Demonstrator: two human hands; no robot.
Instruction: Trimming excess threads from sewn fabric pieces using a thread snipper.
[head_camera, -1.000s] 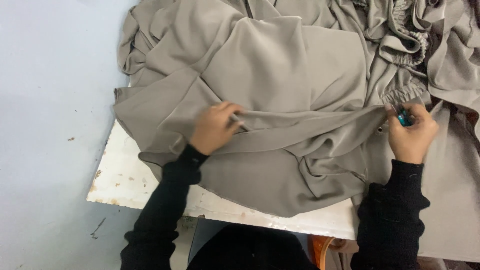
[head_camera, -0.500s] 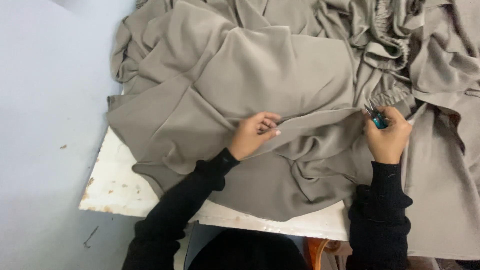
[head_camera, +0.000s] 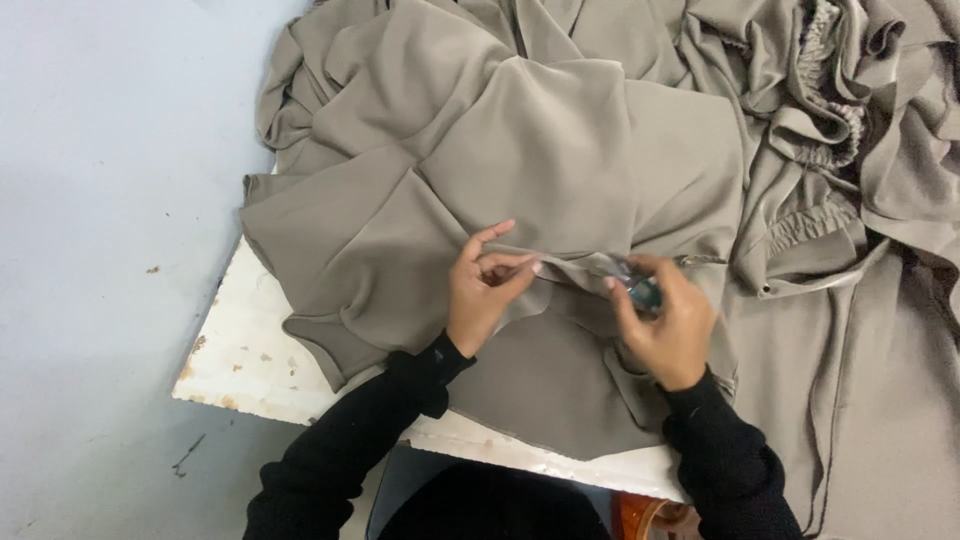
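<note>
A large heap of taupe fabric (head_camera: 560, 170) covers a white table (head_camera: 250, 350). My left hand (head_camera: 482, 290) pinches a folded edge of the fabric between thumb and fingers. A short stretch of that edge runs across to my right hand (head_camera: 668, 325), which grips it together with a small blue-handled tool (head_camera: 642, 292); the tool is mostly hidden by my fingers. Both hands are close together over the middle of the cloth. Black sleeves cover both arms.
Gathered elastic waistbands (head_camera: 830, 110) lie in the pile at the upper right. The table's chipped white corner (head_camera: 200, 385) shows at the lower left. Pale grey floor (head_camera: 100, 200) fills the left side. An orange object (head_camera: 640, 515) peeks out below the table edge.
My two hands have come closer together along the fabric edge, the left sliding right and the right moving left. The stretched edge between them is now much shorter.
</note>
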